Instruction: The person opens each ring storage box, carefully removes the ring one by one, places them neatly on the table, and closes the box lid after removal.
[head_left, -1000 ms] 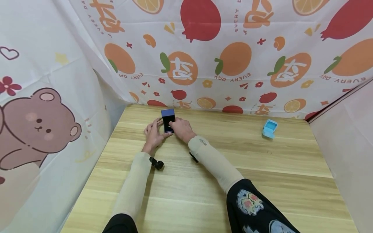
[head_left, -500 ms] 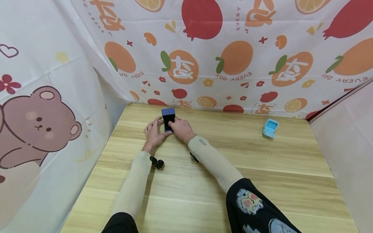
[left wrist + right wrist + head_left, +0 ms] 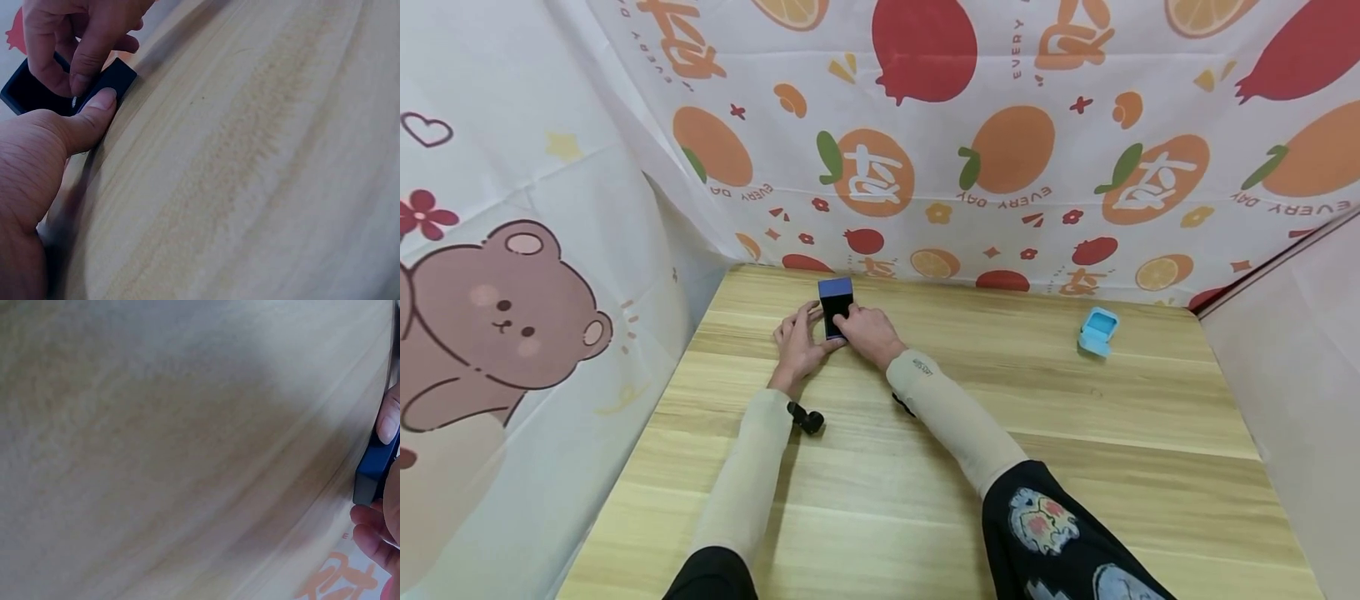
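Note:
A dark blue ring box (image 3: 837,288) stands with its lid up near the table's back edge, in the head view. My left hand (image 3: 799,348) grips it from the left, thumb (image 3: 100,103) on its front edge. From the right, my right hand (image 3: 872,335) reaches into the box, thumb and forefinger pinching a small silvery ring (image 3: 74,102) at the cushion. Most of the ring is hidden by the fingertips. In the right wrist view only a corner of the box (image 3: 375,464) shows beside the fingers.
A small light-blue box (image 3: 1097,332) sits with its lid up at the right of the wooden table (image 3: 970,375). Behind the table hangs a fruit-print cloth (image 3: 940,167), and a bear-print cloth (image 3: 512,317) covers the left side.
Both hands keep their places at the ring box. A glint inside the box, visible a second ago, is covered by the right thumb now. The head view has shifted slightly.

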{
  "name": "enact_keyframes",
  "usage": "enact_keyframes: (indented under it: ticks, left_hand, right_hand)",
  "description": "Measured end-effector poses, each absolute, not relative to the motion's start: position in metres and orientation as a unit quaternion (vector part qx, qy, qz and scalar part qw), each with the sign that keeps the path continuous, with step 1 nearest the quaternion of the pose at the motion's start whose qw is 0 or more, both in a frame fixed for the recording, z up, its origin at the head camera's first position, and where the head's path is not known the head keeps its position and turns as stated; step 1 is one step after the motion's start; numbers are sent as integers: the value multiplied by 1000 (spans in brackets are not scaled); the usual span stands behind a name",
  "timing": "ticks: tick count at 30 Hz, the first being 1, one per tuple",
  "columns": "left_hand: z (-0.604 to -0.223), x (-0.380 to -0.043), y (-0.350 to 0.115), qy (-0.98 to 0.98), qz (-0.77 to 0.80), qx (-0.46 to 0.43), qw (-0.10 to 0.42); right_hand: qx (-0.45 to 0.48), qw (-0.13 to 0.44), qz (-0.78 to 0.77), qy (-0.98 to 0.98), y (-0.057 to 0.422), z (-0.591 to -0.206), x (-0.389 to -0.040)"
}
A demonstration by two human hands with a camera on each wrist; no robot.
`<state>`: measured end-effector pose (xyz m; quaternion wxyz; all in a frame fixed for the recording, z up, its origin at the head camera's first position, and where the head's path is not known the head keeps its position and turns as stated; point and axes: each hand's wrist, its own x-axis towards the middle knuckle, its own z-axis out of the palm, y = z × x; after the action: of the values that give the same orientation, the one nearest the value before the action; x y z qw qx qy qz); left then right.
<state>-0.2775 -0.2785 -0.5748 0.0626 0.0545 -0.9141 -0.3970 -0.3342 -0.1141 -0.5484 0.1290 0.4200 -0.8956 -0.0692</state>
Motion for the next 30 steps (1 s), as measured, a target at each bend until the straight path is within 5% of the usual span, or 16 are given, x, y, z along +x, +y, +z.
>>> enact_keyframes:
  ticks: [30]
  left_hand:
    - [-578,-278,-279,-918,-386,50,76]
  right_hand:
    - [427,157,-92,-886,-115,-548,-332]
